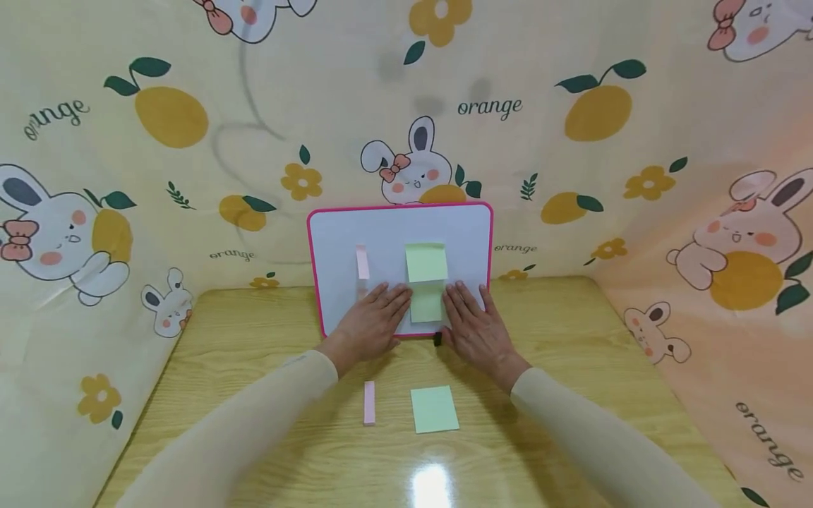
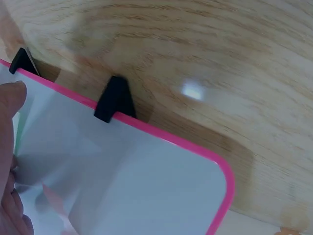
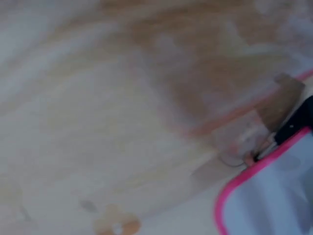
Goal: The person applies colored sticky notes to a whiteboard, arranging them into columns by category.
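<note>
A whiteboard (image 1: 336, 240) with a pink rim stands at the back of the table. Two green sticky notes are on it, the upper one (image 1: 427, 262) lapping over the top of the lower one (image 1: 426, 305). My left hand (image 1: 370, 324) lies with fingers extended at the lower note's left edge; its thumb and part of its fingers show in the left wrist view. At the right edge my right hand (image 1: 476, 328) rests on the board, fingers straight. A narrow pink sticky strip (image 1: 362, 262) is on the board, above my left hand. The right wrist view does not show my hand.
Nearer on the wooden table (image 1: 254, 367) lie a pink strip pad (image 1: 369, 403) and a green sticky-note pad (image 1: 435, 409). Black clips (image 2: 115, 100) sit along the board's bottom edge. Patterned cloth (image 1: 356, 85) rises behind and at both sides.
</note>
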### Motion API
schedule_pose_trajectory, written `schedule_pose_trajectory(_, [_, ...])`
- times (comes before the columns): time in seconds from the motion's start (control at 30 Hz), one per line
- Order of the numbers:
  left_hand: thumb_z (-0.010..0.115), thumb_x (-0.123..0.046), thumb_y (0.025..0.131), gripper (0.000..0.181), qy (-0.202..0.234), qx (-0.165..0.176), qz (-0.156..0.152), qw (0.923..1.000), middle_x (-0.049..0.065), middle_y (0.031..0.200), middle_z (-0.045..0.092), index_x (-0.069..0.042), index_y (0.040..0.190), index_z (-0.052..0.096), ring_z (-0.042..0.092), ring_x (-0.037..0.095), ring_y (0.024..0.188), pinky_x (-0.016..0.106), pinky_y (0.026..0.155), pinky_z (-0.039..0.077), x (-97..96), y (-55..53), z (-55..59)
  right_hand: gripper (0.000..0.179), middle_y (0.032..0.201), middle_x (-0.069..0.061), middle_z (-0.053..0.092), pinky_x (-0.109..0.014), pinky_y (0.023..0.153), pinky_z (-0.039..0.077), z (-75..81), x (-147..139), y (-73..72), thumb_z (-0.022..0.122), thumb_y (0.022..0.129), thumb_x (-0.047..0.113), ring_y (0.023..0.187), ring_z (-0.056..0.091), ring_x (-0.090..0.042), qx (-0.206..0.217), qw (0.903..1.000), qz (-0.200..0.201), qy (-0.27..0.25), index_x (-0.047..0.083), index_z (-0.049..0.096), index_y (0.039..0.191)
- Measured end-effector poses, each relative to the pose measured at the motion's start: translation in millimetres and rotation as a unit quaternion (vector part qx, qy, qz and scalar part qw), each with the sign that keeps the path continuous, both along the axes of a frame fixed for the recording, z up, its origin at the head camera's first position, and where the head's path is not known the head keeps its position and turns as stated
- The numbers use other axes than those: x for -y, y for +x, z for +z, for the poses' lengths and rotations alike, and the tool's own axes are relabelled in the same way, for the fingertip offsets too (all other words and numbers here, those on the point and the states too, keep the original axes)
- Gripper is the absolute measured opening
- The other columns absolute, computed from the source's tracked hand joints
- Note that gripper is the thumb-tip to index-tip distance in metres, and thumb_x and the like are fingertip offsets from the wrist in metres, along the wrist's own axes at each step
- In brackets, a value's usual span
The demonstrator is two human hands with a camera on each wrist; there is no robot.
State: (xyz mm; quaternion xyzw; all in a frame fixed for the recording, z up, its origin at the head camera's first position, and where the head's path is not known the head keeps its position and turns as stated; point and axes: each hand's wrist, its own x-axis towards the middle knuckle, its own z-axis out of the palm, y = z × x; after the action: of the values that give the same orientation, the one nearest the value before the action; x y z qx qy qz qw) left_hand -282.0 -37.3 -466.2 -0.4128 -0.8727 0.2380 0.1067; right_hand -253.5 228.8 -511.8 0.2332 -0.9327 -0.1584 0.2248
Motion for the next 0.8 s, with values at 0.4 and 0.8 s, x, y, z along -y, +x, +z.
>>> schedule_pose_trajectory(0.4, [0.049,-0.060,0.107,0.082,-0.007,-0.008,-0.004,0.9999,0.005,0.176,0.025,-0.008,0.167,0.030,0.018,0.023,0.164,0.043,0.135,0.015,-6.0,0.8,-1.4,0.073,0.175,-0.005,0.026,-0.060,0.133,0.011,2.0,2.6,-5.7,0.053,0.106,0.047,0.165,0.015,-0.027,0.027,0.9993,-0.008,0.025,0.010,0.033,0.166])
schedule_pose_trajectory(0.8, [0.052,-0.058,0.106,0.080,0.016,-0.003,0.001,0.9999,0.010,0.177,0.016,-0.011,0.167,0.031,0.011,0.026,0.165,0.043,0.136,0.011,-17.0,-0.3,-8.5,0.073,0.175,-0.011,0.024,-0.065,0.131,0.016,-15.2,-3.1,8.5,0.050,0.106,0.055,0.164,0.014,-0.034,0.031,0.9987,-0.008,0.039,0.015,0.037,0.166])
